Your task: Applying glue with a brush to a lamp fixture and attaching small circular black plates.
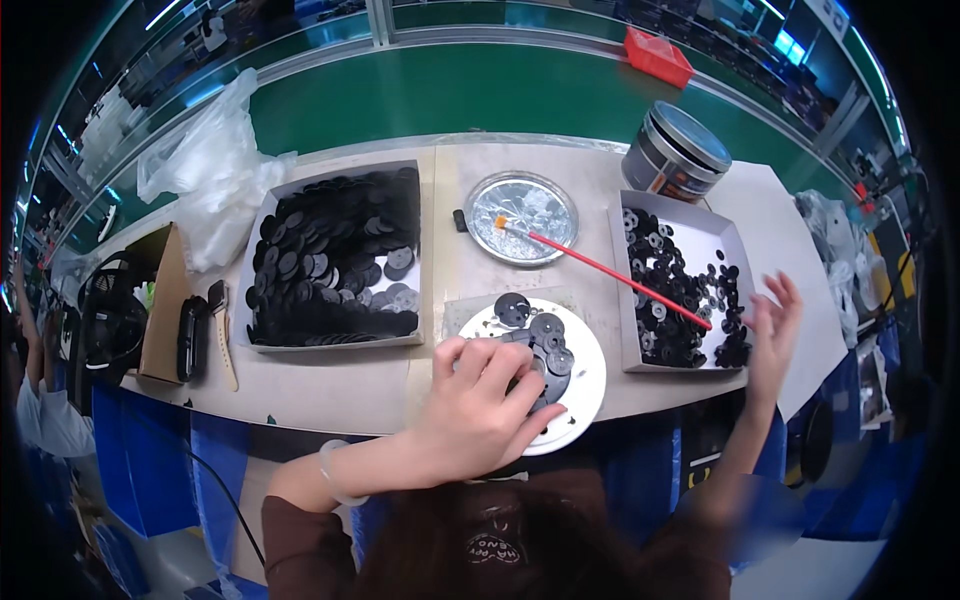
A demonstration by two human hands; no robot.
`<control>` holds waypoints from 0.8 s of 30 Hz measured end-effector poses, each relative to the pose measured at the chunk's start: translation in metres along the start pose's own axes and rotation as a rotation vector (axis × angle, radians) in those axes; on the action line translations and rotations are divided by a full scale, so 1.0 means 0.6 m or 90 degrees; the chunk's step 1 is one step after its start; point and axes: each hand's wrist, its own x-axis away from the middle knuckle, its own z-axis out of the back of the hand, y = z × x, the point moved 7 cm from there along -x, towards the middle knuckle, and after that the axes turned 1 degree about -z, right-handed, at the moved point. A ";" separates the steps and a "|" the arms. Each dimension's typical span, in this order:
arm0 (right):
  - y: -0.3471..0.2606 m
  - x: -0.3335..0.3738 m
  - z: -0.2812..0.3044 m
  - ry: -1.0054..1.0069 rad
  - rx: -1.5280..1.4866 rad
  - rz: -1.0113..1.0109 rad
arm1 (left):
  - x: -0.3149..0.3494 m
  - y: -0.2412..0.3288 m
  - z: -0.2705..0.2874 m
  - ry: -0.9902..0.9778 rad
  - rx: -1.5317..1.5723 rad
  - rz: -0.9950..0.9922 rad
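Note:
My left hand (475, 400) is curled over a round white plate (588, 400), its fingers closed around a dark plastic part that they mostly cover. Other dark round discs (547, 330) lie on that plate beside my fingertips. My right hand (773, 325) is at the right edge of a white box (632, 345) of small black gear-like parts (665, 280). Its fingers are apart, and I see nothing held in them. Across this box lies the red handle of a brush (615, 275), whose orange tip rests in a round metal lid (483, 240) with a shiny smear.
A large box of black discs (330, 250) stands at the left. Beyond it are crumpled clear plastic bags (215, 170). A wristwatch (221, 320) lies near a cardboard piece (160, 310). At the back right stand a dark tin (675, 150) and, farther off, a red tray (658, 57).

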 end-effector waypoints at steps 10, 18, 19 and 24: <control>0.163 0.120 0.288 0.176 0.150 -0.132 | -0.204 -0.220 -0.050 -0.034 -0.225 0.045; 0.349 0.384 0.416 0.360 0.032 -0.486 | -0.272 -0.532 -0.107 -0.155 -0.595 0.157; 0.359 0.411 0.419 0.371 0.002 -0.507 | -0.278 -0.544 -0.111 -0.206 -0.600 0.207; 0.478 0.579 0.436 0.363 0.050 -0.870 | -0.269 -0.642 -0.105 -0.208 -0.814 0.214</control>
